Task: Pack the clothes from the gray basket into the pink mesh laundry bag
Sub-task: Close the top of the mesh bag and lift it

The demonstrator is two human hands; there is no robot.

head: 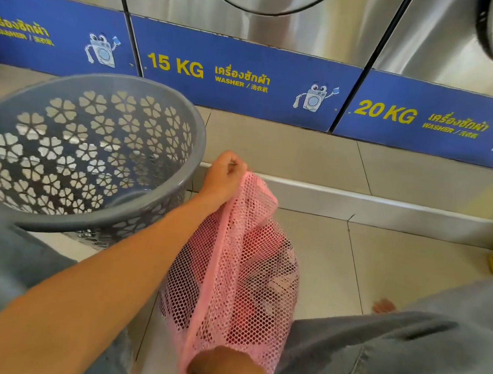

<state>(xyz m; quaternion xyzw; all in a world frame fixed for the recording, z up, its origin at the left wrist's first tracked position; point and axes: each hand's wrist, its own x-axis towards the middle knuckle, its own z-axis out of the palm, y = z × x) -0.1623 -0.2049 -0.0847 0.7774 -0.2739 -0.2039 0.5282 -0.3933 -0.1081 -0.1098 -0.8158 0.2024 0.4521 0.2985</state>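
Basket empty — bag filled, held at both ends

Beside the gray basket (pixel 84 154), I pinch the pink mesh laundry bag (pixel 238 269): left hand (pixel 225 179) grips its far top edge, right hand (pixel 223 369) the near — clothes (pixel 252 241) hang between.

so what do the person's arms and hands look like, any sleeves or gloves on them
Both are bare. The left hand has no glove, ring or watch, and its forearm shows no sleeve up to the frame edge. The right hand is also ungloved; little of its arm shows.
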